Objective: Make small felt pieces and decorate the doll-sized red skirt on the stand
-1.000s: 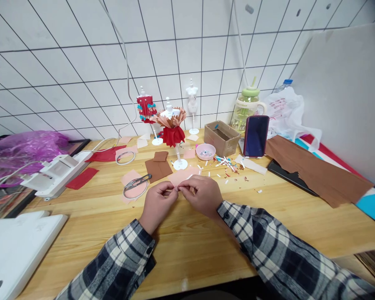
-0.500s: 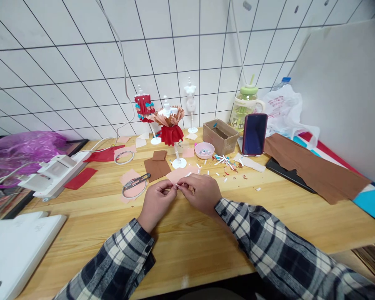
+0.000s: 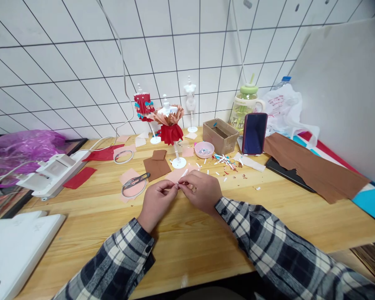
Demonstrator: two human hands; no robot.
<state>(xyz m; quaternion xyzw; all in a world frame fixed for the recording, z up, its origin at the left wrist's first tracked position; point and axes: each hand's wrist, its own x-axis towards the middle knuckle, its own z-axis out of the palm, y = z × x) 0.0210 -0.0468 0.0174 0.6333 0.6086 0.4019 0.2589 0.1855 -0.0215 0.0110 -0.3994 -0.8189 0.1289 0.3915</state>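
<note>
My left hand (image 3: 158,204) and my right hand (image 3: 202,192) meet above the table, thumbs and forefingers pinched tip to tip. A tiny white piece shows between the fingertips; most of it is hidden. Just beyond the right fingers, a narrow white strip (image 3: 184,173) appears over a pink sheet (image 3: 171,176); whether it is held or lies there I cannot tell. Behind the hands stands a small white dress form (image 3: 170,125) in a red skirt and a ruffled pink-brown top. Thread snips (image 3: 135,181) lie on a hoop (image 3: 134,192) left of the hands.
Brown fabric (image 3: 156,166), a pink bowl (image 3: 204,150), a cardboard box (image 3: 220,135) and white scraps (image 3: 223,160) lie beyond the hands. A phone (image 3: 254,133) stands at right, near a drinking jug (image 3: 246,106). A power strip (image 3: 58,177) is at left.
Both hands stay almost in place, still pinched together. The fingers have shifted slightly, and the narrow white strip beyond the right fingers shows more clearly.
</note>
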